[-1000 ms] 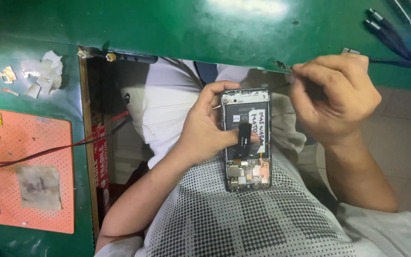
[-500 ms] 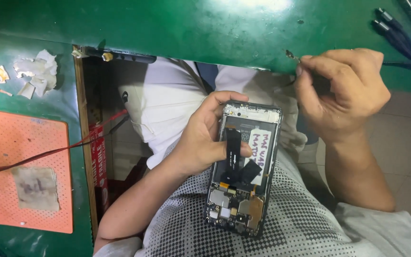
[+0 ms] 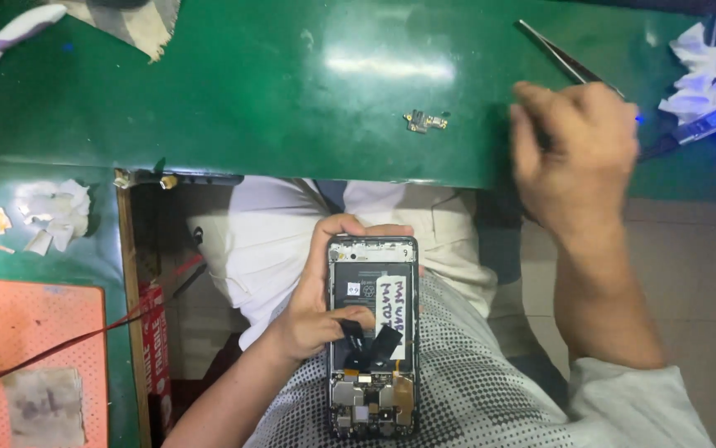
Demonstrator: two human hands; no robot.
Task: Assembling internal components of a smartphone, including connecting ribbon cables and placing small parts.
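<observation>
Seen from above, the left hand [image 3: 316,311] grips an opened smartphone [image 3: 373,336] over the person's lap, fingers wrapped around its left edge and thumb pressed on the exposed battery. The right hand [image 3: 575,158], blurred, reaches over the green table [image 3: 292,91] with fingers curled around metal tweezers [image 3: 559,56]. A small circuit part [image 3: 424,121] lies on the table, left of that hand.

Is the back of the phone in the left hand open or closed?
Open. The phone in the left hand has no back cover: its battery, black flex cables and the circuit board lie bare.
</observation>
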